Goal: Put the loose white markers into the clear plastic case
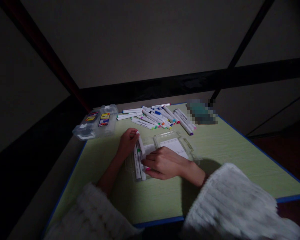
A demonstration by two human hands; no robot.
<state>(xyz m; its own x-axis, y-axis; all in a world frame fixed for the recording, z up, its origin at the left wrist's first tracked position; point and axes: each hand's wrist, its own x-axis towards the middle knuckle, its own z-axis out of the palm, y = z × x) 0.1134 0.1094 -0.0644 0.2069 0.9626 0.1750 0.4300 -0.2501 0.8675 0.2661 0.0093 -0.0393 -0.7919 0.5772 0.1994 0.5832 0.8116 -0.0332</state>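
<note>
My left hand (127, 142) is curled around the top ends of a few white markers (139, 160) that lie side by side in a clear plastic case (173, 144) on the table. My right hand (165, 164) rests on the lower ends of the same markers, fingers pressed against them. The case's other half lies open to the right of the markers. A loose pile of several white markers with coloured caps (160, 117) is spread out farther back on the table. Both arms wear fluffy white sleeves.
The green table has a blue edge (292, 197). A second clear plastic case with coloured labels (97, 124) sits at the back left corner. A blurred teal object (202, 112) lies at the back right. The surroundings are dark.
</note>
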